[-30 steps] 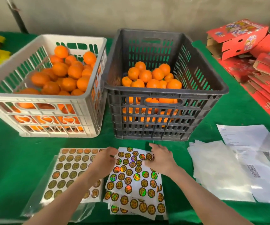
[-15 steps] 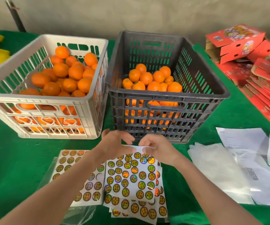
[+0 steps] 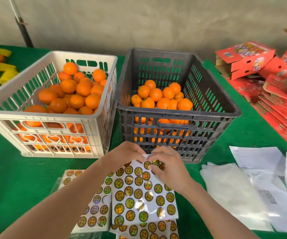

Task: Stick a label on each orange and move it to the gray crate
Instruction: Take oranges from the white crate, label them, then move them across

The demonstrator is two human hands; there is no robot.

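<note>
Here, a label sheet (image 3: 144,195) is being held by both hands just in front of the gray crate (image 3: 208,94). Its top edge is being pinched by the left hand (image 3: 123,155), with thumb and fingers curled onto the paper. The upper right corner is being gripped by the right hand (image 3: 169,167), which is curled over the top row of round, shiny labels. Whether a single label is being lifted cannot be told.

The lower part of the sheet is being rested on other sheets (image 3: 94,213), which are being kept on the green cloth (image 3: 18,178).

No orange is being held. One heap of oranges (image 3: 77,90) is being kept in the white crate (image 3: 36,116) on the left. A second heap, the crated oranges (image 3: 163,102), is being stored in the gray crate, which is being stood just beside the white one, their walls nearly touching.

To the right, white papers (image 3: 256,159) and clear bags (image 3: 234,192) are being left flat on the cloth. Red cartons (image 3: 244,59) are being piled at the far right edge.
</note>
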